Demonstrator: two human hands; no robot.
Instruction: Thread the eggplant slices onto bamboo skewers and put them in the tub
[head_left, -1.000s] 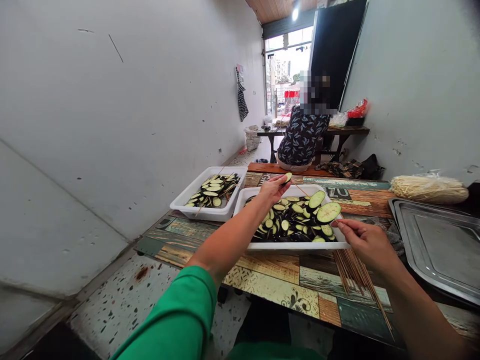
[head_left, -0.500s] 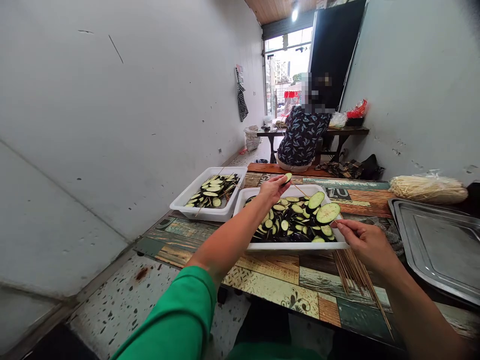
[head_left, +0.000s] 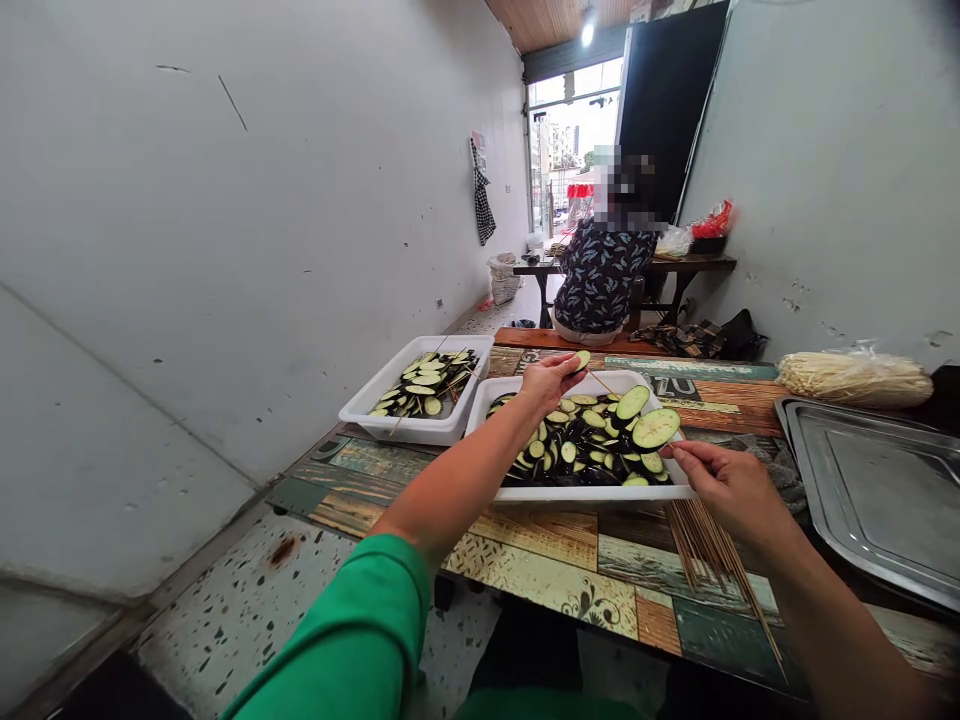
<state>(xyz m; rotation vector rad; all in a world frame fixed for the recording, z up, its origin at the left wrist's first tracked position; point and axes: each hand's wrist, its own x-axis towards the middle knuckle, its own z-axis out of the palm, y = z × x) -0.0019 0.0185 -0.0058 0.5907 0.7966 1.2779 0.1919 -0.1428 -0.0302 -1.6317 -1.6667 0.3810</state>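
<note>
My left hand [head_left: 551, 381] is closed on a small eggplant slice [head_left: 580, 362], held above the back of a white tub [head_left: 585, 494]. My right hand [head_left: 724, 480] pinches a wooden skewer at the tub's right edge. Two large eggplant slices [head_left: 655, 429] sit on this skewer, and its bare tip points toward the slice in my left hand. Dark-skinned cut eggplant pieces [head_left: 570, 452] fill the tub below. Under my right hand, a bundle of loose bamboo skewers [head_left: 709, 550] lies on the table.
A second white tub [head_left: 427, 428] with skewered eggplant stands left. To the right are a metal tray [head_left: 885, 490] and a bagged bundle of pale, thin sticks [head_left: 855, 378]. A person in a patterned shirt [head_left: 607, 275] sits at a farther table, back turned.
My left hand has shifted slightly to the right with its slice, nearer the skewer tip. The right hand has stayed almost still.
</note>
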